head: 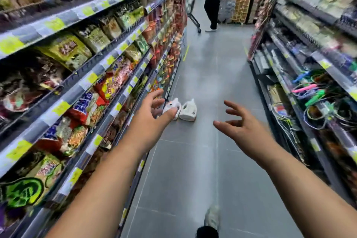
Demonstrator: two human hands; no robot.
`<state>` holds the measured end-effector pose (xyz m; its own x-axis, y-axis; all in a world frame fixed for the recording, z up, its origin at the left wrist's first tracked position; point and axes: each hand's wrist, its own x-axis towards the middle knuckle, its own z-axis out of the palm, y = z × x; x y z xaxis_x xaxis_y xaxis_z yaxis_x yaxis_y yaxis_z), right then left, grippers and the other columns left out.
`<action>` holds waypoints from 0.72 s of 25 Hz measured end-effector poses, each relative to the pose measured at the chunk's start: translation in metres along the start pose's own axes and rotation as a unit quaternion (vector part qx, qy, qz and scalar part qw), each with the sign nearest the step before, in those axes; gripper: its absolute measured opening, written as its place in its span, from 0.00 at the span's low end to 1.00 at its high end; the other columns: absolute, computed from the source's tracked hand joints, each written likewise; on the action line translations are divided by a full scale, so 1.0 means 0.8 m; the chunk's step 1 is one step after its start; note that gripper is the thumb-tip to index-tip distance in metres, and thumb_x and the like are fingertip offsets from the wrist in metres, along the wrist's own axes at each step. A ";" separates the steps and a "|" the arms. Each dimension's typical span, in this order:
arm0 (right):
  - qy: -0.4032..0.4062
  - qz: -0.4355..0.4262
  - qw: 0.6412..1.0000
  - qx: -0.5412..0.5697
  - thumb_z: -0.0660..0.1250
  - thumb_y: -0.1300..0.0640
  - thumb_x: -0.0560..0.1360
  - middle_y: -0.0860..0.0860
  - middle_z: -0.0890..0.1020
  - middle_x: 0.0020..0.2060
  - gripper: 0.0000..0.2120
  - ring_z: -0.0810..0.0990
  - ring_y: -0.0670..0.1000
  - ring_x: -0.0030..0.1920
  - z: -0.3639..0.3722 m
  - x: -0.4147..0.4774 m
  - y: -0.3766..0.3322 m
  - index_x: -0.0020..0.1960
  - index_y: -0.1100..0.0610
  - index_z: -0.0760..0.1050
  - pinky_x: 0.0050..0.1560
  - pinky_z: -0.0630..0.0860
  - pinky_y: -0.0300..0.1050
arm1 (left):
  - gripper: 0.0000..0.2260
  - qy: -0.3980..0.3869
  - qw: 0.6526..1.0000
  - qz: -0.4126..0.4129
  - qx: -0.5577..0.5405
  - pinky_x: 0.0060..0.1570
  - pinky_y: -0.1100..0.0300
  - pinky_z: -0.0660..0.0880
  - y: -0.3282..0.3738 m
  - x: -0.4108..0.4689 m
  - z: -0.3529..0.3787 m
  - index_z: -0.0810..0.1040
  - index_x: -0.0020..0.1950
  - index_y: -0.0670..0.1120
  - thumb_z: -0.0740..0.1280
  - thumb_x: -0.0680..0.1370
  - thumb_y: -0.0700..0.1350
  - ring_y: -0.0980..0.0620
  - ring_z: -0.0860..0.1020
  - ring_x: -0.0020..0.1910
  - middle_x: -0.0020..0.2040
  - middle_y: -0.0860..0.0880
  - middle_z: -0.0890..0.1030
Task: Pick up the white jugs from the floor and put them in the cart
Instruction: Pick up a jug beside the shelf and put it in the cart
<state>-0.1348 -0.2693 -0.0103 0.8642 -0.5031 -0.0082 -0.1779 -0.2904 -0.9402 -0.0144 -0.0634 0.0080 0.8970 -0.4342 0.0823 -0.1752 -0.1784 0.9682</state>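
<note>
ahead, white jugs [188, 111] on floor [202, 160], shelves [77, 83] alongside

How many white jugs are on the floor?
2. The left jug sits near the left shelves, partly behind the left hand; the right jug sits beside it. Another could hide behind that hand.

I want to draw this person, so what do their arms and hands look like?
The left forearm and right forearm are bare, with no sleeves in view. The left hand and right hand wear no gloves; no watch, bracelet or rings show.
</note>
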 end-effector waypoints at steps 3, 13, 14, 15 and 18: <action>-0.014 -0.007 1.000 -0.012 0.74 0.45 0.68 0.45 0.73 0.64 0.31 0.78 0.47 0.58 -0.007 0.118 0.015 0.68 0.37 0.67 0.44 0.76 0.42 | 0.22 -0.009 1.000 -0.013 0.005 0.51 0.68 0.70 -0.025 0.105 0.037 0.67 0.68 0.59 0.70 0.77 0.48 0.56 0.75 0.63 0.64 0.53 0.74; -0.086 0.024 0.994 -0.062 0.73 0.45 0.71 0.47 0.72 0.64 0.30 0.78 0.49 0.57 -0.006 0.495 0.055 0.70 0.40 0.66 0.45 0.74 0.42 | 0.26 0.019 0.994 -0.096 0.041 0.54 0.62 0.70 -0.086 0.426 0.090 0.65 0.71 0.58 0.71 0.75 0.52 0.57 0.75 0.62 0.62 0.55 0.74; -0.094 0.027 0.993 -0.071 0.73 0.45 0.71 0.47 0.72 0.65 0.30 0.78 0.50 0.57 0.002 0.535 0.063 0.70 0.40 0.66 0.47 0.75 0.43 | 0.27 0.022 0.993 -0.110 0.038 0.54 0.63 0.70 -0.102 0.461 0.092 0.65 0.71 0.58 0.71 0.75 0.52 0.57 0.75 0.62 0.62 0.54 0.74; -0.101 0.033 0.991 -0.079 0.73 0.45 0.71 0.48 0.72 0.65 0.31 0.78 0.50 0.57 0.011 0.576 0.071 0.71 0.41 0.66 0.49 0.75 0.45 | 0.27 0.025 0.991 -0.127 0.033 0.53 0.63 0.70 -0.120 0.496 0.093 0.65 0.72 0.57 0.71 0.75 0.52 0.56 0.75 0.62 0.62 0.53 0.74; -0.112 0.054 0.987 -0.102 0.72 0.43 0.71 0.47 0.71 0.65 0.31 0.77 0.50 0.58 0.035 0.691 0.101 0.71 0.42 0.66 0.50 0.75 0.45 | 0.25 0.029 0.986 -0.162 0.010 0.53 0.61 0.70 -0.176 0.601 0.100 0.64 0.69 0.58 0.71 0.76 0.50 0.53 0.75 0.62 0.63 0.51 0.73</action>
<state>0.3418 -0.5482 -0.1002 0.9138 -0.3532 -0.2005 -0.3448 -0.4140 -0.8424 0.4089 -0.3176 -0.1080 0.9289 -0.3000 -0.2172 0.1178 -0.3167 0.9412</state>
